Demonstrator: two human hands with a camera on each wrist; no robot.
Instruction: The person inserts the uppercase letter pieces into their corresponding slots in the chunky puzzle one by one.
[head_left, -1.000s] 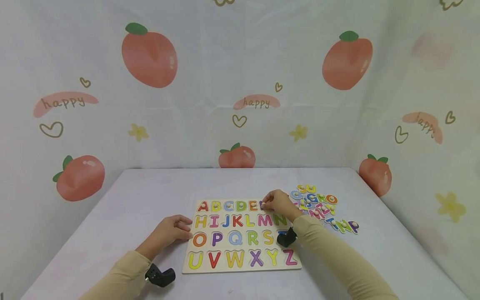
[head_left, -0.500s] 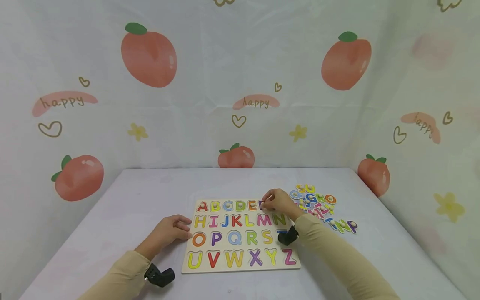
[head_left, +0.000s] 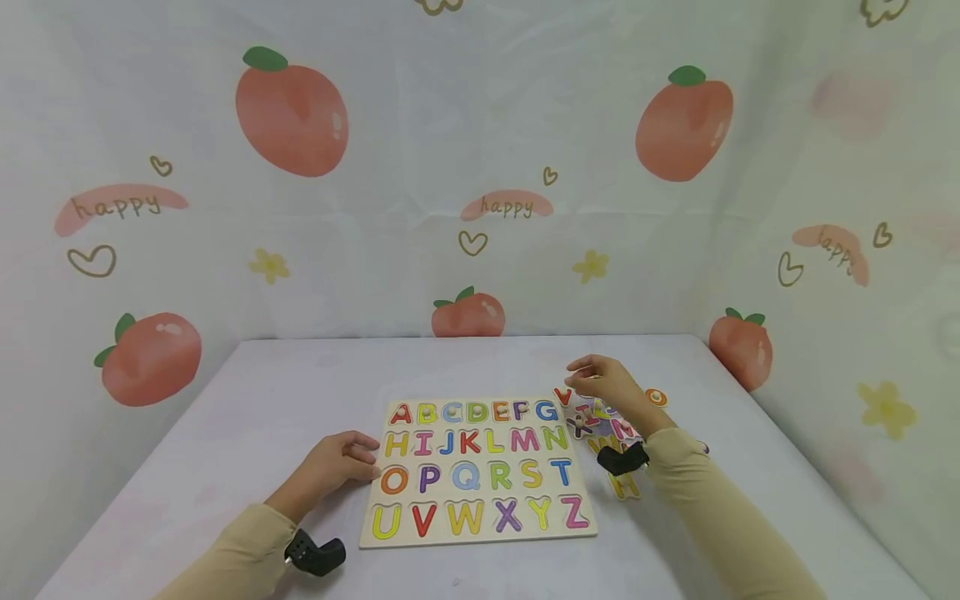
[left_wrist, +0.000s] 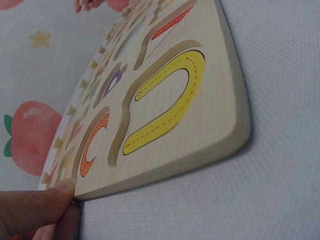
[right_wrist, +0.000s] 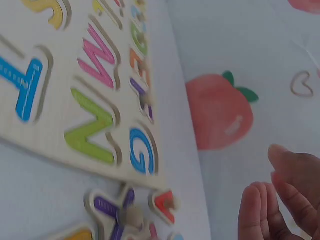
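Observation:
The wooden alphabet board (head_left: 480, 540) lies flat on the table. Knobbed letter pieces sit in its back row from A to F, including a purple F piece (head_left: 521, 410); the G slot (head_left: 547, 410) shows its printed blue letter. My left hand (head_left: 341, 461) rests at the board's left edge, the thumb (left_wrist: 62, 189) touching that edge in the left wrist view. My right hand (head_left: 609, 383) hovers over the loose letters with nothing between its fingers. Nearest beneath it are a red V piece (head_left: 562, 397) and a purple X piece (right_wrist: 117, 212).
Loose letters lie right of the board, partly hidden by my right arm. Among them are a pink M (head_left: 624, 429), an orange O (head_left: 656, 397) and a yellow H (head_left: 624, 486). A white cloth with peach prints (head_left: 468, 315) hangs behind the table.
My right hand has let go of the F piece, leaving it in the back row, and has moved right over the loose letters. My left hand keeps its place at the board.

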